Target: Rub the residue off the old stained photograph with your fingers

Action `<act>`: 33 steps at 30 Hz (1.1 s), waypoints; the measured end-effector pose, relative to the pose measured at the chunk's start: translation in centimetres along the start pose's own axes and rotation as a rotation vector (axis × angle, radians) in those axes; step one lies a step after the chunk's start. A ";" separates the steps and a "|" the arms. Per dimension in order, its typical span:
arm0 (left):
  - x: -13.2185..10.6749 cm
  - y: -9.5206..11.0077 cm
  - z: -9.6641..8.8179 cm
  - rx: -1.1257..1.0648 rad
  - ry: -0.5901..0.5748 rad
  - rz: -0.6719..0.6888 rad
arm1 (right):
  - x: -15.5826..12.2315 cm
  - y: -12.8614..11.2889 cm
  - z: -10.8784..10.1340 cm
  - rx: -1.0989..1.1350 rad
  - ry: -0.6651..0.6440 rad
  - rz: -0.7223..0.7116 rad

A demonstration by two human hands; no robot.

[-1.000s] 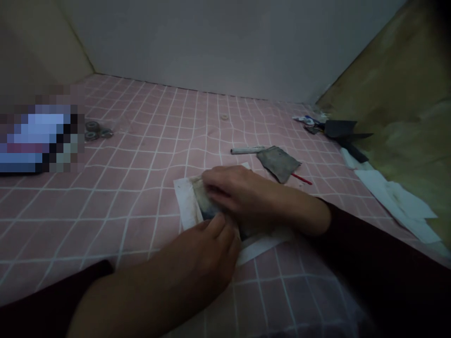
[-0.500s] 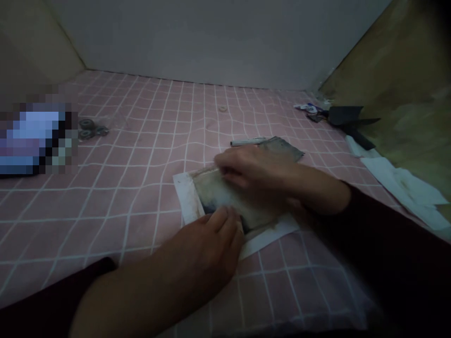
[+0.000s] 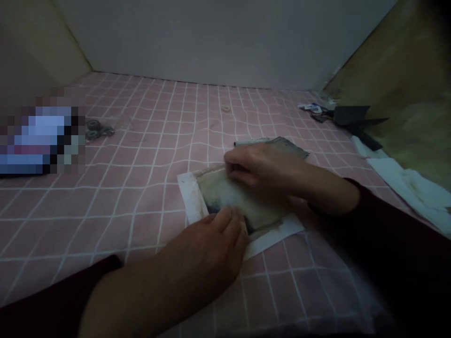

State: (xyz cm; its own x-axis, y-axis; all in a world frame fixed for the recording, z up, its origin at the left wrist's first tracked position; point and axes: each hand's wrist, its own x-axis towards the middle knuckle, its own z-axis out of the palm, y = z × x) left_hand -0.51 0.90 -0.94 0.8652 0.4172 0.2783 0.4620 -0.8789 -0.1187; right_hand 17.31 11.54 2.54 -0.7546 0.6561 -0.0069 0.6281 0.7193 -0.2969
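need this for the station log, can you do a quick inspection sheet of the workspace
surface: pink cloth with white grid lines, slightly rumpled
job's things: white-edged sheet with a greyish-beige middle, lying partly under both hands
clutter: grey piece and pale tube beyond the right hand; small ring farther back; small round items at left; dark items and white paper at right
grips: left grip at the sheet's near side; right grip over its far side, fingers curled; anything held is hidden
cables: nothing seen
surroundings: grey wall behind, yellowish-brown panel at right, pixelated patch at left, dim light
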 end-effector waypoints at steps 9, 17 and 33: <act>-0.1 0.0 -0.1 -0.023 0.006 0.005 | -0.3 0.4 -0.1 -0.061 -0.036 -0.001; -0.1 0.1 0.0 0.004 -0.026 0.001 | 0.4 -0.6 0.5 0.073 0.017 -0.173; -0.2 0.0 0.3 -0.022 -0.004 -0.012 | 0.7 -0.5 0.9 0.033 0.070 -0.055</act>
State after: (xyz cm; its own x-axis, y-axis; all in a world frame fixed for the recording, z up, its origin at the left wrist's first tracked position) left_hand -0.65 0.88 -1.34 0.8605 0.4282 0.2760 0.4676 -0.8789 -0.0942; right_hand 16.30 11.48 1.81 -0.7718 0.6312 0.0767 0.5787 0.7474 -0.3263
